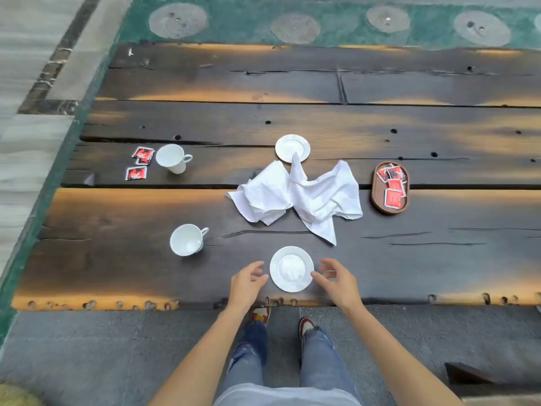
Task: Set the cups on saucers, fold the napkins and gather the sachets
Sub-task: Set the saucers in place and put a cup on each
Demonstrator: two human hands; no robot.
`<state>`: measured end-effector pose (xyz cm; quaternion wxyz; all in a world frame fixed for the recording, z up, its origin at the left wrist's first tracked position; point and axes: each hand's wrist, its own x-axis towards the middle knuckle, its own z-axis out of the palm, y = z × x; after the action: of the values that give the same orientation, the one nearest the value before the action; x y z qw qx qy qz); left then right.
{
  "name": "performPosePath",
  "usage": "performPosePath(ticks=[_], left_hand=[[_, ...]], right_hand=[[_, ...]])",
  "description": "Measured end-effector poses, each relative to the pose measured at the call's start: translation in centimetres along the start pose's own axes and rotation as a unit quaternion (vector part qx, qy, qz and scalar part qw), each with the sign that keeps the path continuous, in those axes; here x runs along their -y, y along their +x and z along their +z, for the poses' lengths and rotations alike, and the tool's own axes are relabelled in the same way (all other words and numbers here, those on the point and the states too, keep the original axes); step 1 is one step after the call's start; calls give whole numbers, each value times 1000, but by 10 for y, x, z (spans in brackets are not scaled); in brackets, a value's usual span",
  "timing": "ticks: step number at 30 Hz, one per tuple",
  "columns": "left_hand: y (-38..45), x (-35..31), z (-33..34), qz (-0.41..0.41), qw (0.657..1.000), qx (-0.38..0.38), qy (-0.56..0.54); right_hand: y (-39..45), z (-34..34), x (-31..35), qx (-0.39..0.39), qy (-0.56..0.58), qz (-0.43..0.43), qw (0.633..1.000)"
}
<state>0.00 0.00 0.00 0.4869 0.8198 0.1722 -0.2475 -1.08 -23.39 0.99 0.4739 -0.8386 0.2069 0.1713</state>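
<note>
A white saucer (291, 269) lies near the table's front edge. My left hand (247, 284) and my right hand (336, 281) flank it, fingers apart, the right fingertips at its rim. A white cup (187, 240) stands to the left of it. A second cup (172, 158) stands farther back left, beside three red sachets (140, 164). A second saucer (292, 148) sits at mid-table. Two crumpled white napkins (295, 197) lie between the saucers, one overlapping the far saucer's edge. A brown oval tray (375, 197) on the right holds several red sachets (393, 183).
The dark plank table (439, 253) has gaps between boards and a rough front edge. A green strip with round patches (234, 19) runs behind it. My legs and shoes (281, 320) stand on grey paving below the edge.
</note>
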Motion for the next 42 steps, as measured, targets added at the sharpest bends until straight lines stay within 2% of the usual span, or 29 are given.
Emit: performPosePath(ticks=[3, 8, 13, 15, 26, 34, 42], left_hand=[[17, 4, 1, -11, 999, 30, 42], [46, 11, 15, -55, 997, 26, 57], [59, 12, 29, -146, 986, -11, -85], [63, 11, 33, -157, 982, -15, -106], [74, 4, 42, -143, 981, -45, -126], [89, -7, 44, -123, 985, -38, -113], [90, -5, 39, -140, 985, -26, -101]], right_hand=[[11, 8, -1, 1, -5, 37, 999], [37, 16, -11, 8, -24, 87, 996], [58, 24, -22, 25, 14, 123, 992], [63, 27, -27, 25, 31, 140, 989], [79, 24, -31, 12, 36, 157, 987], [93, 16, -23, 5, 19, 138, 990], [94, 12, -18, 19, -2, 136, 991]])
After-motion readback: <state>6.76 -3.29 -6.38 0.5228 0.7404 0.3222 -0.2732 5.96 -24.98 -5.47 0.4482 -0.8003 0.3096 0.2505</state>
